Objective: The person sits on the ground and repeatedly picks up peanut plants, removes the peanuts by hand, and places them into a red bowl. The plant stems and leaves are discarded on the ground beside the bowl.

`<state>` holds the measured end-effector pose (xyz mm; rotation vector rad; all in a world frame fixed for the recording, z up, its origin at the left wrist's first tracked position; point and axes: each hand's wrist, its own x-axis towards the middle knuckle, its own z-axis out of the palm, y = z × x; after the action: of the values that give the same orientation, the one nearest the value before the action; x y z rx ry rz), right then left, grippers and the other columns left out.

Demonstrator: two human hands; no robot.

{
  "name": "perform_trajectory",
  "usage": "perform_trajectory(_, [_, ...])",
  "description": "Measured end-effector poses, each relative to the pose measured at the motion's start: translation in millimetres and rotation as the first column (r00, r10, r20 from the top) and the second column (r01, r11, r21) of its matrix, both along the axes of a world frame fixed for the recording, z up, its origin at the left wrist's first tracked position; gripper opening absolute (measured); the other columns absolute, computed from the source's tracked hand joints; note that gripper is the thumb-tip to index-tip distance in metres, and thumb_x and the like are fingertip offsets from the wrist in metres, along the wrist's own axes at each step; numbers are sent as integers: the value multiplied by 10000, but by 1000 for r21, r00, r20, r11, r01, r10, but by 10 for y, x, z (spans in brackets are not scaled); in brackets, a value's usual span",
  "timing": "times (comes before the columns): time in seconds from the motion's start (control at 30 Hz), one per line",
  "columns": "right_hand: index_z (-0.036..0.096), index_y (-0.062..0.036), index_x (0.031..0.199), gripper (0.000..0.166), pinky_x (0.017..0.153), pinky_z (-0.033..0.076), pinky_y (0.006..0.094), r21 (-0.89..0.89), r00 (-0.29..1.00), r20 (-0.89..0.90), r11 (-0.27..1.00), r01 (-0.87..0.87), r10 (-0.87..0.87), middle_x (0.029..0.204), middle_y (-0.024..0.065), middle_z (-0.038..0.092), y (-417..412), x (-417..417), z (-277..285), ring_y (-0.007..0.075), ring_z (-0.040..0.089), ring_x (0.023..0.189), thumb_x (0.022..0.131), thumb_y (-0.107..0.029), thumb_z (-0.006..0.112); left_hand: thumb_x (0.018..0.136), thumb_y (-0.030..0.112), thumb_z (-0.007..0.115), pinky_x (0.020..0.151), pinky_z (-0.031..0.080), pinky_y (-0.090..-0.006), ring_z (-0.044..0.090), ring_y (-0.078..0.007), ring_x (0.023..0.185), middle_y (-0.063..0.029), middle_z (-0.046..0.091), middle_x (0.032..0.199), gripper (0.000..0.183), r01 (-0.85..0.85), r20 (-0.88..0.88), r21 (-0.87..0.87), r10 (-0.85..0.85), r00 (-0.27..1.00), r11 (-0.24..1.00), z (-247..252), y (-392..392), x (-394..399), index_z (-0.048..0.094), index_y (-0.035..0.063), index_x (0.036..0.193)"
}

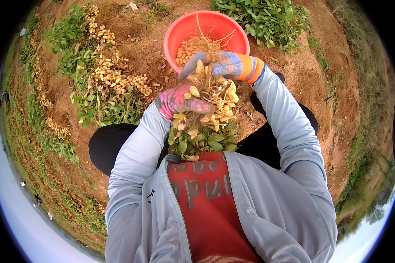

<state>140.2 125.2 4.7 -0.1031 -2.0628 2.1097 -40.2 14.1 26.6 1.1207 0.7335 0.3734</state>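
Observation:
A bunch of peanut plants (217, 108) lies across my lap, roots towards the bucket and green leaves against my body. My left hand (184, 102), in a pink and grey glove, lies against the left side of its pod cluster; whether it grips the stems is hidden. My right hand (225, 65), in a blue and orange glove, is on the roots at the bunch's upper end, fingers around them. Just beyond the hands stands a red plastic bucket (238, 36) with loose peanut pods (186, 52) in its bottom, partly covered by the roots.
Uprooted peanut plants with pods (115, 75) lie on the soil at the left, and a leafy heap (266, 19) lies beyond the bucket at the right. More rows of plants run along the far left, with distant people (37, 200). Grass borders the right side.

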Motion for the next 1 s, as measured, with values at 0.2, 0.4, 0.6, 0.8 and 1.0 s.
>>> perform_trajectory(0.2, [531,-48,1101,262,831,454,323,62,998,34,997,44,-46,1049,86,582,-107,-111,296,243,577,913,905,-194,436,740,338,648,937,376,-278,485,-129,1095,-40,492,1212,652,46,-193,86,-29,981,995,207,23,-10,400,55,1274])
perform_trajectory(0.4, [560,-75,1012,208,814,431,321,667,966,-132,701,252,-222,972,94,559,-69,-72,98,227,553,924,855,-179,471,781,475,580,834,425,-293,534,-162,913,-65,568,1020,615,-80,-121,199,105,987,977,335,107,27,462,33,1193])
perform_trajectory(0.6, [546,-92,997,193,724,453,331,736,948,-59,628,253,-313,929,83,567,-29,-81,126,257,561,832,819,-127,478,825,419,565,827,409,-300,500,-143,887,-48,546,1017,549,-259,-144,249,300,943,933,-77,61,27,466,16,1183])
perform_trajectory(0.8, [576,-75,969,172,649,438,317,400,777,185,768,500,-602,835,53,598,51,-173,-292,214,559,736,823,-135,508,898,187,509,650,452,-195,547,-73,838,-31,587,910,254,-209,-283,407,340,897,889,-417,103,133,523,-13,1053])
perform_trajectory(1.0, [577,-38,1042,306,734,448,302,488,375,294,475,732,-879,909,60,620,207,-72,-236,171,579,847,865,-283,528,868,107,548,666,474,-249,550,-105,886,-69,549,1041,229,-221,-346,569,474,810,792,-251,5,324,517,-1,1068])
